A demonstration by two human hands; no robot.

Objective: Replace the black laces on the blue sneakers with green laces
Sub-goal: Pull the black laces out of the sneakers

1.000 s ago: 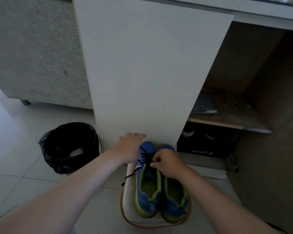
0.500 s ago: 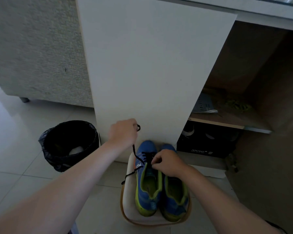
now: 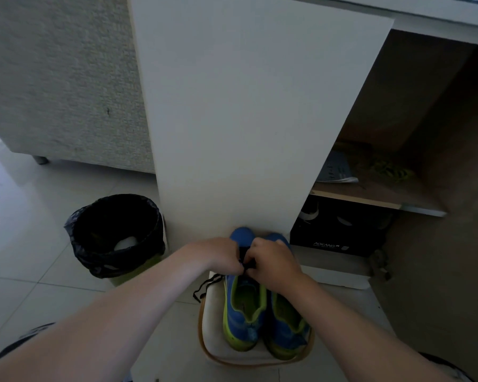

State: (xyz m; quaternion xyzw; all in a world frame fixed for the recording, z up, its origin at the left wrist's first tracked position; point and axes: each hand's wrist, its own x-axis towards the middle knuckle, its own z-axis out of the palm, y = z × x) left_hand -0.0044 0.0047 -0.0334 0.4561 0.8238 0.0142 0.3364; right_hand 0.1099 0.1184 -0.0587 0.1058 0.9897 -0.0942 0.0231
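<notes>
On the floor at left stands a black bin [image 3: 113, 235]; on the white stool [image 3: 213, 334] beside it, a black lace [image 3: 207, 283] trails from the left blue sneaker [image 3: 239, 325], where the left grip [image 3: 218, 255] and right grip [image 3: 273, 263], close together, both pinch it; green laces [image 3: 389, 170] lie on the shelf [image 3: 370, 197] far right

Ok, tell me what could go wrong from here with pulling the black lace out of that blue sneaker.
The left hand and right hand both pinch the thin black lace over the blue sneaker with yellow-green lining, and neither plainly holds the shoe down: a hard tug might drag it off the small white cushioned stool. The lace's loose end dangles past the stool's edge and could knot or snag in an eyelet.
</notes>
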